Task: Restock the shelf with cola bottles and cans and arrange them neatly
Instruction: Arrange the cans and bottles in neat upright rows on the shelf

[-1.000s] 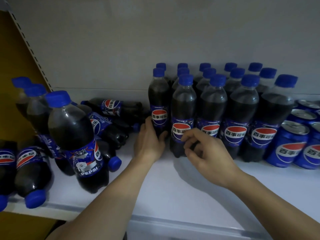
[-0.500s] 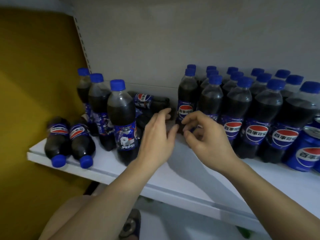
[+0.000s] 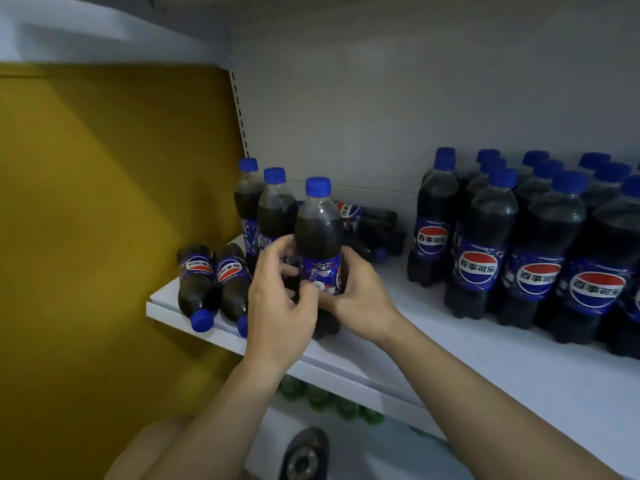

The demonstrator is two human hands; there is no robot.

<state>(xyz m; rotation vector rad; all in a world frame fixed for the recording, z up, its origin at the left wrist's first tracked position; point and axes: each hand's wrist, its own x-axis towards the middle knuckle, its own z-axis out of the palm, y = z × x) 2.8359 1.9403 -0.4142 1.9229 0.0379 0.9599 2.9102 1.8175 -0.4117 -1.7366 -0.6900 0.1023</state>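
Left hand (image 3: 280, 306) and right hand (image 3: 360, 299) clasp a smooth, upright plastic cola bottle (image 3: 318, 237), blue-capped.

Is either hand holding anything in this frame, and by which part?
Both hands hold the front upright cola bottle by its labelled middle: left hand on its left side, right hand on its right. Its cap is untouched.

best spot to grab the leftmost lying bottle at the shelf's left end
Grip the leftmost lying bottle by its neck behind the blue cap, coming from the front: it lies on its side, cap pointing out at the shelf edge, a neighbour bottle close on its right. The left hand and right hand hold the front upright bottle.
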